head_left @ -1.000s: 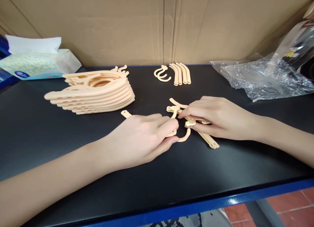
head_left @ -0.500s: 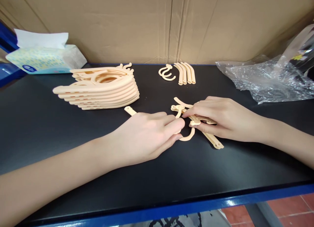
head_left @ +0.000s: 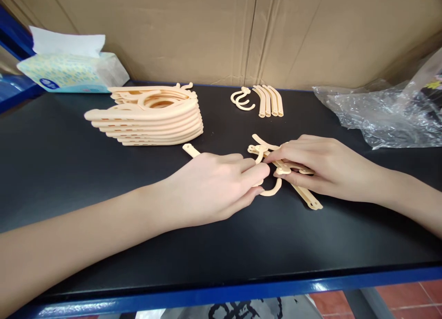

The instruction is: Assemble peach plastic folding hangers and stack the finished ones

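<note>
My left hand [head_left: 216, 190] rests on the black table [head_left: 69, 181], fingers pinched on a peach plastic hanger arm whose end [head_left: 191, 149] sticks out behind the knuckles. My right hand [head_left: 317, 165] lies just to its right, fingers closed over a small pile of peach hanger parts [head_left: 262, 151]. A curved hook piece [head_left: 272, 190] shows between the two hands, and a straight arm [head_left: 309, 199] pokes out below my right hand. The fingertips of both hands nearly touch.
A stack of several assembled peach hangers [head_left: 152, 118] lies to the back left. Loose hooks [head_left: 241, 100] and curved arms [head_left: 269, 100] sit at the back by the cardboard wall [head_left: 207, 33]. A tissue pack [head_left: 72, 66] is far left, crumpled clear plastic [head_left: 380, 112] far right. The blue table edge [head_left: 241, 291] runs along the front.
Both hands keep the same grip on the parts. The view has shifted so everything sits slightly further right in the picture.
</note>
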A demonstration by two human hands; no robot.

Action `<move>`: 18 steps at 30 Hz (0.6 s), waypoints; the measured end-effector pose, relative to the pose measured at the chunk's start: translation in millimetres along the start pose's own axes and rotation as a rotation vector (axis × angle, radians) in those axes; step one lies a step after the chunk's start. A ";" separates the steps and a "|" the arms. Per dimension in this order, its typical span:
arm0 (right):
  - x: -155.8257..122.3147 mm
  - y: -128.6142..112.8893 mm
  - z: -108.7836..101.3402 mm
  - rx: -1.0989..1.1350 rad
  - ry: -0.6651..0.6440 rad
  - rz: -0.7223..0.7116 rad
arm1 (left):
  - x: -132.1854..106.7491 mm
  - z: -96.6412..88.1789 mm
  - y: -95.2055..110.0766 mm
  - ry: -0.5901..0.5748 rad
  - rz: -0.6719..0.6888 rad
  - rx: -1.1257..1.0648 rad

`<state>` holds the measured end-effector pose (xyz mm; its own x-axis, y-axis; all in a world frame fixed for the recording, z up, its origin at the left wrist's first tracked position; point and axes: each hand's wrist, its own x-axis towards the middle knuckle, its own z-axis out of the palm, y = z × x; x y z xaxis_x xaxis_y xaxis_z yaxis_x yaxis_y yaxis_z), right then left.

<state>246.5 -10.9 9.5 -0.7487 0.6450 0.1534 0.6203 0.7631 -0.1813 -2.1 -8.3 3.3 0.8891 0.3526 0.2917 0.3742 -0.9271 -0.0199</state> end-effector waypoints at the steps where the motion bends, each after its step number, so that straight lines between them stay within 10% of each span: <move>1: -0.3 0.6 0.5 -0.009 0.003 -0.006 | 0.0 0.2 -0.2 0.001 -0.001 0.001; 18: 0.1 -1.9 1.9 -0.047 0.040 -0.037 | 0.3 -1.0 1.5 -0.007 -0.012 0.010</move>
<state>244.8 -12.4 8.1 -0.7623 0.6163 0.1978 0.6029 0.7873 -0.1294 -1.6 -9.7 4.3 0.8862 0.3649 0.2856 0.3877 -0.9214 -0.0259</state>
